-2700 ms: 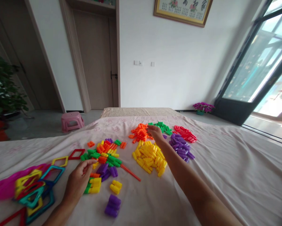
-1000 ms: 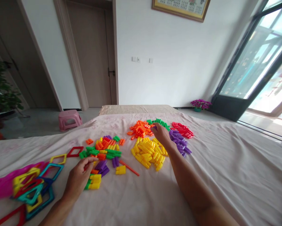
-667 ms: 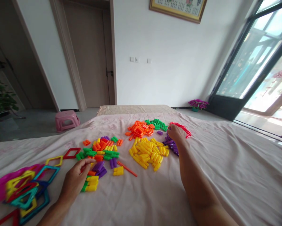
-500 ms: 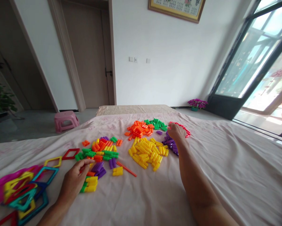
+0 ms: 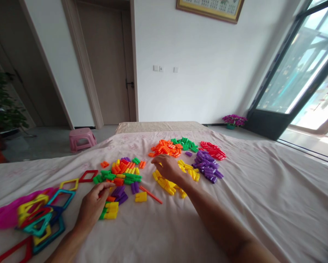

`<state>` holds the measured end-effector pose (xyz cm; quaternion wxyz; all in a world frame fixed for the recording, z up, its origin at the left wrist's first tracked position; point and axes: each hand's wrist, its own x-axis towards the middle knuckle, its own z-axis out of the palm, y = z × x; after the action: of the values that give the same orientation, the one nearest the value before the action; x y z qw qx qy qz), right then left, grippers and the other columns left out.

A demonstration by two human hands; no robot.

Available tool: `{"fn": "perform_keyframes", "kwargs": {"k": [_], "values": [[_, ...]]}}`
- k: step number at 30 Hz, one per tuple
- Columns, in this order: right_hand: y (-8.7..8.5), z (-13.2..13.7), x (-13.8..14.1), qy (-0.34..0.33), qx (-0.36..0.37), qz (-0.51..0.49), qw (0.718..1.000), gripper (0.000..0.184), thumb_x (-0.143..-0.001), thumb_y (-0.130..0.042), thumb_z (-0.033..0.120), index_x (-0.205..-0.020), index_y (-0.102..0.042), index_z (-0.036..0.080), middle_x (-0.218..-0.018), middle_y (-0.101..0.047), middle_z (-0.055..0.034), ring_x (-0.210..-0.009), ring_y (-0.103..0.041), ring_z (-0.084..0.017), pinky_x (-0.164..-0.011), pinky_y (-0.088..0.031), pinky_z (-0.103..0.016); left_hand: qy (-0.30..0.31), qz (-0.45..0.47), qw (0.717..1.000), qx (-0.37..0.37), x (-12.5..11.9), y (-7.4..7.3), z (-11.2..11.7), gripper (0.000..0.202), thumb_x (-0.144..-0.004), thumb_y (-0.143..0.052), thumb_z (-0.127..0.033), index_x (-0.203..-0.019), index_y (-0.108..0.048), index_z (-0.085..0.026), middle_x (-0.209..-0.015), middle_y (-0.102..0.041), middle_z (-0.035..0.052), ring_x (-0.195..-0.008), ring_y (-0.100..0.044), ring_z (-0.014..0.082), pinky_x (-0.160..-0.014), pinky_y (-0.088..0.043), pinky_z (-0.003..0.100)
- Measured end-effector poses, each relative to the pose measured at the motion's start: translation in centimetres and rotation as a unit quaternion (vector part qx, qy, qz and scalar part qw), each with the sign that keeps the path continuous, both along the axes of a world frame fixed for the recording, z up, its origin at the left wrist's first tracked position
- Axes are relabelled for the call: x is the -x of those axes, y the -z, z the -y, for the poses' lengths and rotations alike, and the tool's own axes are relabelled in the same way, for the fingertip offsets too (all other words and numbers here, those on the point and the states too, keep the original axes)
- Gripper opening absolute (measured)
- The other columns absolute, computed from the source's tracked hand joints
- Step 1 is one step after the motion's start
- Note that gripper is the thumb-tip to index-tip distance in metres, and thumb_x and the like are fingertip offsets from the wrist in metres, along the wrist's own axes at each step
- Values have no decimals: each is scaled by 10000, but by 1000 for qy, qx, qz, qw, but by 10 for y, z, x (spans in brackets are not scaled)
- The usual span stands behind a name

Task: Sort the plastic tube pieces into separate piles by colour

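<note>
My left hand (image 5: 94, 201) rests at the near left edge of a mixed pile of plastic building pieces (image 5: 121, 166). Its thumb and forefinger are pinched together, and what lies between them is hidden. My right hand (image 5: 169, 168) hovers over the yellow pieces (image 5: 165, 186), covering part of them. Its fingers reach left, slightly apart, with nothing seen in them. Just beyond lie the orange pieces (image 5: 164, 147) and green pieces (image 5: 186, 143). Purple pieces (image 5: 208, 166) and red pieces (image 5: 213, 150) form piles to the right of that hand.
Coloured magnetic frame tiles (image 5: 61, 199) overlap on a magenta tray (image 5: 5, 215) at the left. One thin orange stick (image 5: 151, 195) and a yellow piece (image 5: 141, 197) lie between the piles. A wrinkled pale cloth (image 5: 158, 233) covers the surface. Behind it stands a pink stool (image 5: 82, 138).
My right hand has moved left and nearer, from the red and purple piles to above the yellow one. The left hand stays by the mixed pile. The view has shifted slightly.
</note>
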<state>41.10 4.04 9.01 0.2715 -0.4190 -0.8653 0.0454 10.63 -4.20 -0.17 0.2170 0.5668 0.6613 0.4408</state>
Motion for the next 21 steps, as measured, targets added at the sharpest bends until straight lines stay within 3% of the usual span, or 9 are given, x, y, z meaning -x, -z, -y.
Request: {"fn": "perform_keyframes", "kwargs": {"k": [5,11,16,19,21], "values": [[18,27,33,-133,0,44,990,219,-898,-531,139,-1016,-704,203,-988,-720,-48,-945,-636,-172,-868,-448,-279,0,1,1000,-7,-2,-4,1,347,-792,-525,-475,-971,-705,-238,-1028,-740,21,-980,-681,223,-896,-512,311],[32,46,47,-208,18,73,975,293,-888,-584,207,-1179,-622,213,-1114,-687,-56,-1007,-614,-183,-893,-448,-289,5,-13,1000,-22,0,-2,1,330,-813,-521,-466,-961,-712,-240,-1025,-742,23,-965,-688,219,-883,-523,307],[36,50,52,-219,14,86,972,295,-897,-578,241,-1189,-618,210,-1223,-645,-62,-1092,-572,-192,-938,-440,-296,3,-24,999,-33,0,-1,0,331,-814,-518,-463,-945,-718,-234,-1013,-750,32,-971,-690,224,-907,-523,319],[36,49,54,-214,10,98,972,156,-914,-548,250,-1003,-672,215,-1037,-682,-41,-953,-594,-179,-885,-451,-290,3,-25,999,-34,-1,-1,0,354,-812,-518,-485,-953,-718,-229,-1017,-751,38,-971,-688,229,-906,-525,328],[37,49,55,-195,1,96,976,159,-934,-516,249,-963,-669,217,-954,-678,-32,-888,-593,-173,-849,-453,-287,2,-23,999,-32,-1,-1,0,356,-812,-516,-484,-958,-717,-229,-1023,-749,37,-975,-686,227,-899,-525,322]]}}
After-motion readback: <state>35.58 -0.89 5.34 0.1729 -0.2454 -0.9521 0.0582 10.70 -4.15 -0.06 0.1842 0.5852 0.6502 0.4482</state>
